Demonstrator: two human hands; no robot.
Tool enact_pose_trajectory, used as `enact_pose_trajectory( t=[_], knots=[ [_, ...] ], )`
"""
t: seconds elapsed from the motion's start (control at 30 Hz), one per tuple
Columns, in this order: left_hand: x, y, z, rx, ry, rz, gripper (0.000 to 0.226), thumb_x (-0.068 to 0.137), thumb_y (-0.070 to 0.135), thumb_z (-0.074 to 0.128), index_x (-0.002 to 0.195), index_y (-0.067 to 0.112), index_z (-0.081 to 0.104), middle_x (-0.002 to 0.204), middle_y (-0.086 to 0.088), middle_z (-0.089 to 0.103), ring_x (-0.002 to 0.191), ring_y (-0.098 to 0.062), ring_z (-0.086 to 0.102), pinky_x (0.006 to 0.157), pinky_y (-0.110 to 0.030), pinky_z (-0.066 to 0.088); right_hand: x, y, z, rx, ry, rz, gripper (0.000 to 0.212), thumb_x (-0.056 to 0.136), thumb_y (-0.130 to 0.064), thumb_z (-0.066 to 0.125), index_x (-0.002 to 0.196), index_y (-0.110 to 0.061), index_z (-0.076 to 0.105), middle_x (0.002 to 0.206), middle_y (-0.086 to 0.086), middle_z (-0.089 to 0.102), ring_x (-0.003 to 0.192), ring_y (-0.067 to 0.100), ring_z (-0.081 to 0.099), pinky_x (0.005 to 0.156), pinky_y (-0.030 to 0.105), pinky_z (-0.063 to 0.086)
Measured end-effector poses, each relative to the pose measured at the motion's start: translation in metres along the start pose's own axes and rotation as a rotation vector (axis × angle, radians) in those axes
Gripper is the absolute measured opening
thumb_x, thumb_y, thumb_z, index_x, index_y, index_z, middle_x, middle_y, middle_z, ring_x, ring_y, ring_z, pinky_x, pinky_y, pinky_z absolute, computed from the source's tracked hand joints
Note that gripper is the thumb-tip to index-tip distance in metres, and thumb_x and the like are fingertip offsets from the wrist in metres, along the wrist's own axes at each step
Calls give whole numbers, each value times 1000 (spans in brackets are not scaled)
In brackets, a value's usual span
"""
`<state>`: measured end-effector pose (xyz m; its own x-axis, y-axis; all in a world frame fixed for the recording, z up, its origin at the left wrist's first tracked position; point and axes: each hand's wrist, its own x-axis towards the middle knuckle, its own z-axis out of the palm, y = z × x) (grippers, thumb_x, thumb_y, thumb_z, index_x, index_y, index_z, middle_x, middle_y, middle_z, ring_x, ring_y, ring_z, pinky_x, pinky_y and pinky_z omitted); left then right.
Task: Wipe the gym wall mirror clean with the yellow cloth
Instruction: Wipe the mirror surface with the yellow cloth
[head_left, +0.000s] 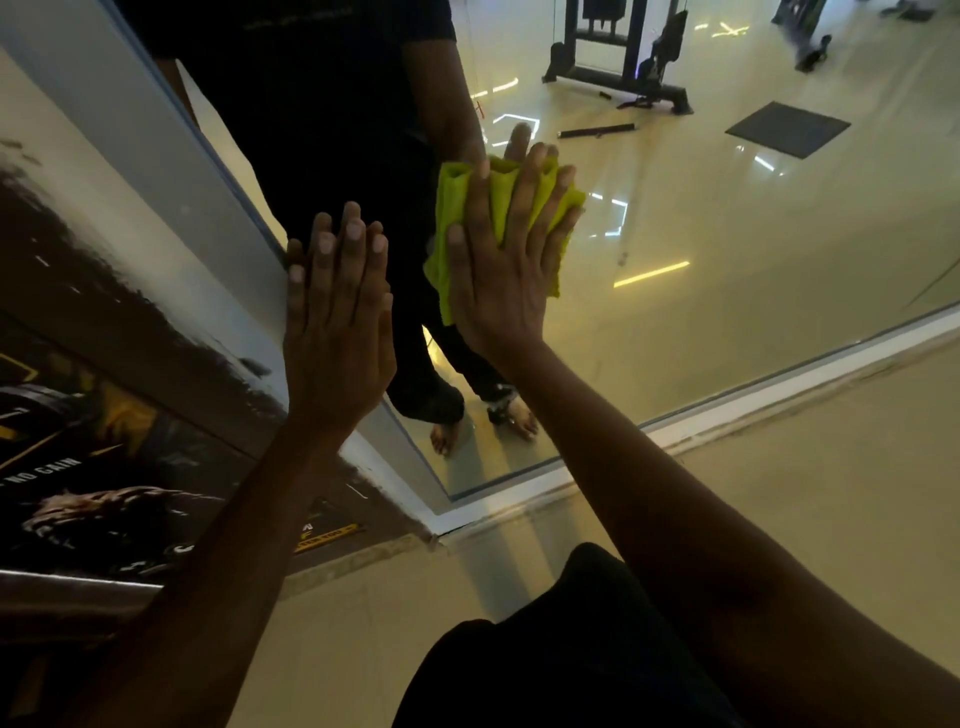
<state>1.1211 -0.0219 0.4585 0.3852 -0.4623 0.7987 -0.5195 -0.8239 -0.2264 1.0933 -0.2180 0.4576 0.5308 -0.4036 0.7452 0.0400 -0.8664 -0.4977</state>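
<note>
Right hand (511, 260), fingers spread and straight, presses a crumpled yellow cloth (457, 218) flat against the gym wall mirror (727, 270), near the glass's left edge. Left hand (337, 322) lies open with fingers together and straight, flat on the pale frame (171, 171) where it meets the mirror, holding nothing. Reflected in the glass are a person in dark clothing standing barefoot, a shiny floor streaked with light, a dark weight machine (618, 52) and a dark floor mat (787, 129). A dark poster (104, 441) covers the wall left of the frame.
</note>
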Motion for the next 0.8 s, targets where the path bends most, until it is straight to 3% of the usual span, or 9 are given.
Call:
enact_pose_trajectory(
  t=[0.13,0.2,0.33,0.4,0.47,0.53,0.6,0.7,0.8],
  knots=[
    [-1,-17,-10,47,-19,-26,61,116,27,47,172,12,27,179,-12,25,167,-25,5,136,-49,8,-54,-2,14,-103,-304,-311,66,117,-53,36,174,-28,15,182,15,-2,167,51,-15,132,71,-12],
    [-2,-26,-15,72,-7,-19,59,117,28,45,172,14,27,179,-10,23,168,-22,-2,135,-50,7,-57,11,10,-138,-367,-427,64,117,-53,34,174,-32,16,183,8,-2,169,49,-4,131,69,-15],
    [1,-40,-21,109,46,-12,59,117,29,45,172,17,29,179,-6,14,168,-25,6,134,-53,13,18,-30,-7,-42,-10,-141,65,113,-35,57,171,-12,37,179,27,10,164,60,7,131,76,-2],
    [1,-42,-22,95,66,-34,60,116,28,47,172,15,29,179,-6,14,167,-28,15,134,-54,16,31,-56,-8,-14,55,-49,64,113,-34,54,169,-8,39,178,33,15,164,63,8,131,76,-1],
    [0,-43,-23,71,61,-50,61,116,27,47,172,14,27,180,-4,12,167,-26,13,135,-53,15,0,-52,6,-71,-90,-202,64,115,-44,45,172,-16,35,181,26,9,165,60,3,132,74,-8],
    [1,-44,-23,66,47,-51,61,117,27,45,173,13,25,180,-4,10,167,-24,9,136,-51,12,-48,-31,18,-177,-326,-422,66,116,-53,41,176,-29,26,185,13,-10,168,51,-7,131,69,-17],
    [1,-45,-24,55,36,-46,60,117,28,44,173,12,25,180,-5,11,168,-24,6,136,-51,10,-66,-11,20,-244,-431,-518,67,116,-56,38,176,-33,22,185,7,-18,169,44,-10,133,70,-11],
    [-3,-50,-23,66,43,-31,61,117,27,45,173,13,23,180,-4,9,168,-22,2,136,-51,12,-18,-37,9,-145,-212,-363,65,117,-51,37,175,-22,30,183,19,6,168,52,2,132,71,-8],
    [-9,-53,-20,27,64,-57,65,116,26,49,173,11,22,180,-6,12,169,-22,3,135,-51,12,12,-71,5,-60,-58,-164,66,116,-48,36,173,-14,32,181,22,7,166,57,2,132,72,-9]
  ],
)
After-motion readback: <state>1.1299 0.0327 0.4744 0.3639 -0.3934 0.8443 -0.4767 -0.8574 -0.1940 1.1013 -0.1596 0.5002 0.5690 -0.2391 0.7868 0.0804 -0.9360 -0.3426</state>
